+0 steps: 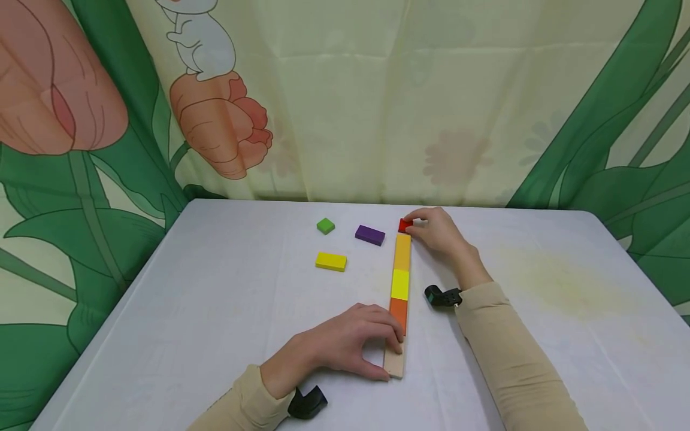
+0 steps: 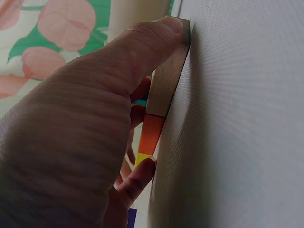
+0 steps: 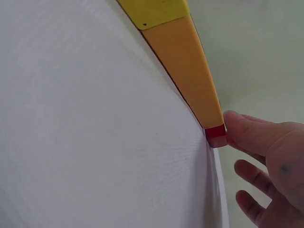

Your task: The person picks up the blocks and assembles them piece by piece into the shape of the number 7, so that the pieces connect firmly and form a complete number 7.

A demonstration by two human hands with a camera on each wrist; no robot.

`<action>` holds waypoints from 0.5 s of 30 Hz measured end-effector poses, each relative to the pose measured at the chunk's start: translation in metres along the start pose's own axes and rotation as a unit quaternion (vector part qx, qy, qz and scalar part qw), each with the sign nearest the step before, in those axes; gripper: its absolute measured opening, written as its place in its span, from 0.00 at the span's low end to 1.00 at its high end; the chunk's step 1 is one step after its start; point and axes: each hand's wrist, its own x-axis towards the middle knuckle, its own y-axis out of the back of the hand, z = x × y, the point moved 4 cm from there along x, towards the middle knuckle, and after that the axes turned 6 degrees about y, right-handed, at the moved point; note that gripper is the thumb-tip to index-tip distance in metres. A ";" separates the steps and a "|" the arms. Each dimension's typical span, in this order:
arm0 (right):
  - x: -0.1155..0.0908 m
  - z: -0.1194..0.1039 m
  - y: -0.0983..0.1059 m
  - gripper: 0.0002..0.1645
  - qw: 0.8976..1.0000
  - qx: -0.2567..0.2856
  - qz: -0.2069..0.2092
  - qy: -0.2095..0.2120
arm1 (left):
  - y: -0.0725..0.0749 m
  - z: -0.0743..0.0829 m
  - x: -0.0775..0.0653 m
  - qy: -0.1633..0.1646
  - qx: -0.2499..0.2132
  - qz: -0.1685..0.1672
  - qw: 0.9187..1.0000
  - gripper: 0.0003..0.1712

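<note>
A straight row of blocks runs away from me on the white table. At its near end, my left hand holds a plain wooden block, its thumb at the near end and its fingers curved over the far part. Beyond that come a dark orange block, a yellow block and a longer light orange block. At the far end, my right hand pinches a small red block between thumb and forefinger. In the right wrist view the red block sits right at the light orange block's end.
Left of the row lie a purple block, a green block and a second yellow block. The table ends just beyond the red block, with a printed curtain behind it. Each wrist wears a black device.
</note>
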 end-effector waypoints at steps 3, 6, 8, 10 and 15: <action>0.000 0.001 0.001 0.17 1.000 0.010 0.005 -0.011 | 0.000 0.000 0.000 -0.001 0.000 0.000 1.000 0.17; 0.001 0.002 0.002 0.18 1.000 0.016 0.008 -0.020 | 0.000 -0.001 0.000 -0.003 0.001 0.003 1.000 0.17; 0.002 0.003 0.002 0.18 0.999 0.018 0.007 -0.026 | -0.001 -0.001 0.000 -0.003 0.001 0.004 1.000 0.17; 0.003 0.004 0.002 0.19 0.999 0.022 0.006 -0.035 | -0.001 -0.001 0.000 -0.004 0.003 0.005 1.000 0.17; 0.009 0.007 0.001 0.19 0.999 0.021 0.001 -0.041 | 0.000 -0.001 0.000 -0.005 0.008 0.005 1.000 0.17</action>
